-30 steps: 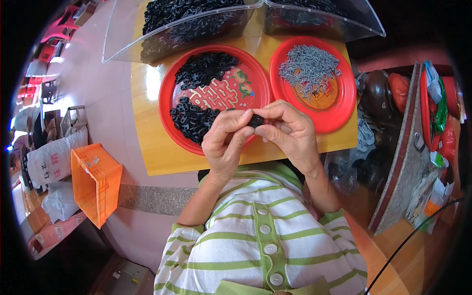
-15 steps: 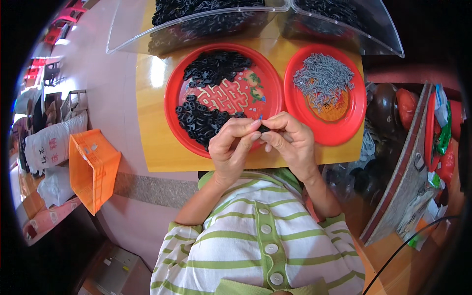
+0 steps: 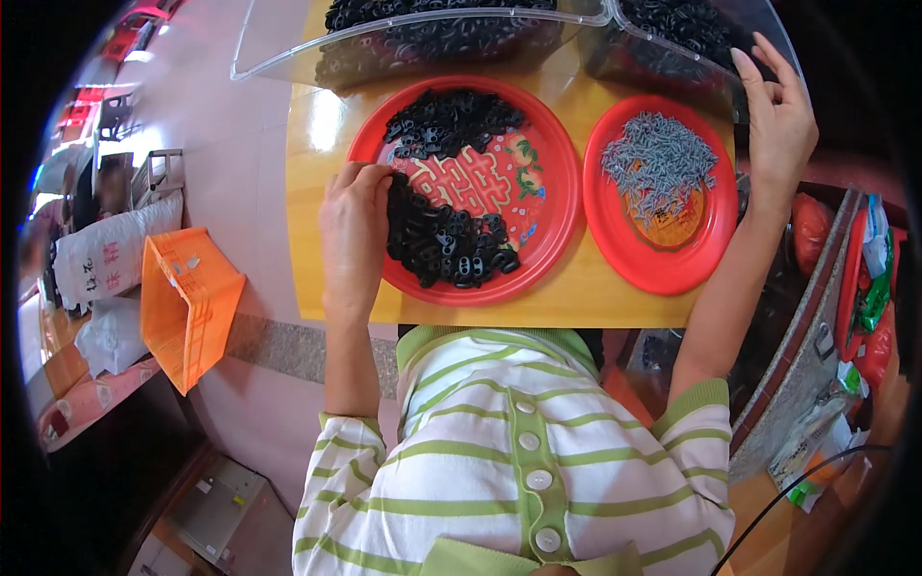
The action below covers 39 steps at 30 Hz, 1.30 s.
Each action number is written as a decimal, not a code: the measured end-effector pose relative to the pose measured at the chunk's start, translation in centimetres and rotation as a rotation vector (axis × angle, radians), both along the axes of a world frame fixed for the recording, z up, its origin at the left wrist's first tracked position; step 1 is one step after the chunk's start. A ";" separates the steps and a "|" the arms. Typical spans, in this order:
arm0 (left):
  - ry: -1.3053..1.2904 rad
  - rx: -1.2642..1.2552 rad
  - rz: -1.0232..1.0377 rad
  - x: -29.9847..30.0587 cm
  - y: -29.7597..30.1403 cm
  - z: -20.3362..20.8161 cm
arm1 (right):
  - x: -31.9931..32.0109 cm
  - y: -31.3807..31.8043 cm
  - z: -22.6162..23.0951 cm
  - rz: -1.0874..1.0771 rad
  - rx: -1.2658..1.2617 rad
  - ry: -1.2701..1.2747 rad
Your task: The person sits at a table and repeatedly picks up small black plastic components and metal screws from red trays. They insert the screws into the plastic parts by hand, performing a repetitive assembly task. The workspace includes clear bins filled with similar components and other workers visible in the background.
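Observation:
My left hand (image 3: 353, 226) is at the left side of a round red tray (image 3: 567, 206) with a printed pattern. Its fingers are bent together against the lower pile of small black two-holed plastic pieces (image 3: 461, 245); whatever lies between the fingertips is hidden. A second pile of black pieces (image 3: 451, 120) lies in the tray's far part. My right hand (image 3: 780, 120) is raised at the right end of a clear plastic bin (image 3: 423, 24), thumb and fingers apart, nothing visible in them. Between the hands, grey screws (image 3: 663, 158) are heaped on an oval red tray (image 3: 663, 278).
Many black pieces (image 3: 672, 38) fill both sections of the clear bin along the table's far edge. The yellow table (image 3: 307, 230) ends just before my body. An orange crate (image 3: 192, 298) stands at the left, beside a white sack (image 3: 120, 254). A stone-like board (image 3: 797, 346) leans at the right.
My hands were together over the round tray's near edge, around a small piece. They have separated: the left moved to the lower black pile, the right up to the clear bin.

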State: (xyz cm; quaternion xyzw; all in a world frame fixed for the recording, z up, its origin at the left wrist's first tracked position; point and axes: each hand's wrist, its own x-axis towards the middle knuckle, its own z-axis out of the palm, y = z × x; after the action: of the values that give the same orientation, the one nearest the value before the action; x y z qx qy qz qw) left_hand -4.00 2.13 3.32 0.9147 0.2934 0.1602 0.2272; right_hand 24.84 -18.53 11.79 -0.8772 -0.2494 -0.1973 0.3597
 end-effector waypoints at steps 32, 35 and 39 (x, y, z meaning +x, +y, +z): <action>-0.261 -0.172 -0.115 -0.3 -4.1 -1.0 | -16.5 1.0 -8.4 0.675 -0.348 0.329; -0.201 0.002 -0.071 -1.6 -2.9 -0.6 | -16.3 0.4 -7.5 0.647 -0.377 0.310; 0.004 0.072 -0.028 -3.2 -2.1 -0.5 | -16.2 0.3 -7.8 0.605 -0.487 0.277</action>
State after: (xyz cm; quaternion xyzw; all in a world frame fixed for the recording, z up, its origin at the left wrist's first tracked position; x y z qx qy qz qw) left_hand -7.18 0.07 2.78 0.9266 0.2751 0.1655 0.1957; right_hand 8.62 -18.27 4.04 -0.8421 -0.4846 0.1020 0.2135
